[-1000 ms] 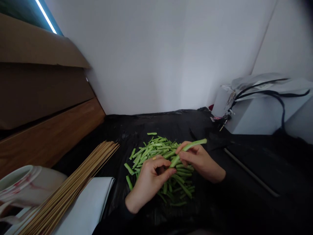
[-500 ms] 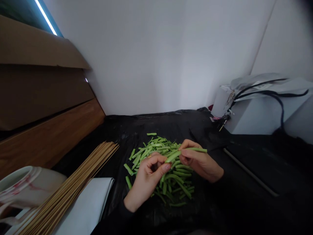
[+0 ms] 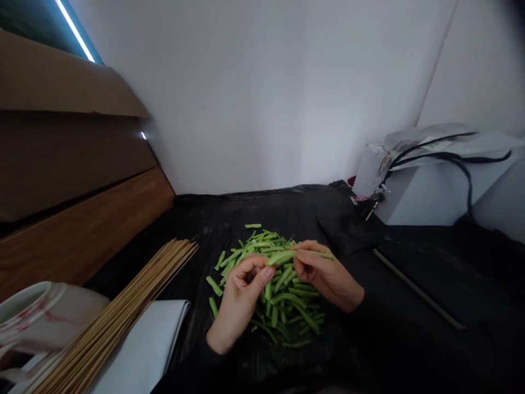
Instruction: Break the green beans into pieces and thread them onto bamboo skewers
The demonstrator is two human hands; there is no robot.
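Bean (image 3: 282,257) midsect. behind R hand (image 3: 330,278)

Kinda dim in here tbh, with a plain white wall (image 3: 246,98) behind the black-covered surface (image 3: 213,213), a wooden panel (image 3: 98,207) along the left, and a bright strip of light (image 3: 75,30) up top left.

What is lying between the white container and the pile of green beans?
In the head view: the thin sticks, the folded white sheet, then black covering.

Long black sleeves (image 3: 199,361) end at the wrists (image 3: 218,335), their fabric too deep in shadow to show detail
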